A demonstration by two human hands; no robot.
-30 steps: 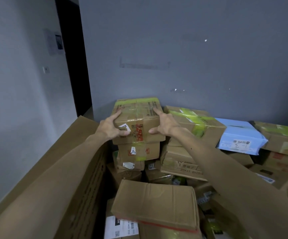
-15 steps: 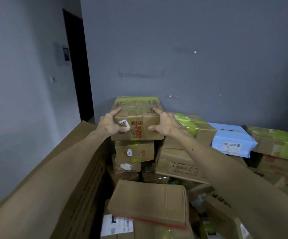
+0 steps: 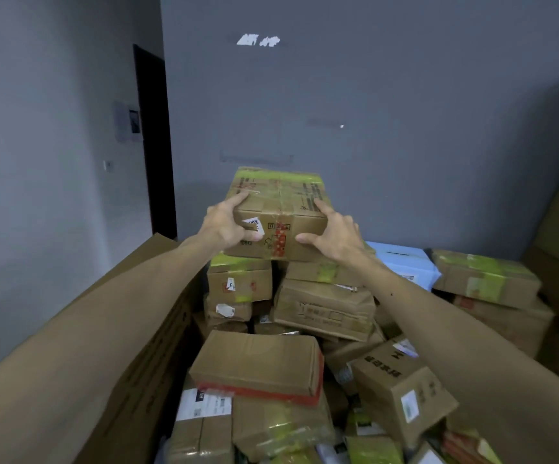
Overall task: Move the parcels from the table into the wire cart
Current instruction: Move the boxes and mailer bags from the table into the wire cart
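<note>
The left hand (image 3: 224, 229) and right hand (image 3: 335, 239) grip the taped cardboard parcel (image 3: 281, 209) by its ends, long axis crosswise, straight ahead atop the stack (image 3: 239, 284).

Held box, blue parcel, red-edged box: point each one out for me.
held box (image 3: 281, 229), head view, on its front face.
blue parcel (image 3: 405, 266), head view, on its top face.
red-edged box (image 3: 258, 361), head view, on its top face.

Gripping the green-taped cardboard box (image 3: 281, 209) with left hand (image 3: 224, 229) and right hand (image 3: 335, 239), thumbs on near face, above the parcel pile (image 3: 325, 306).
</note>
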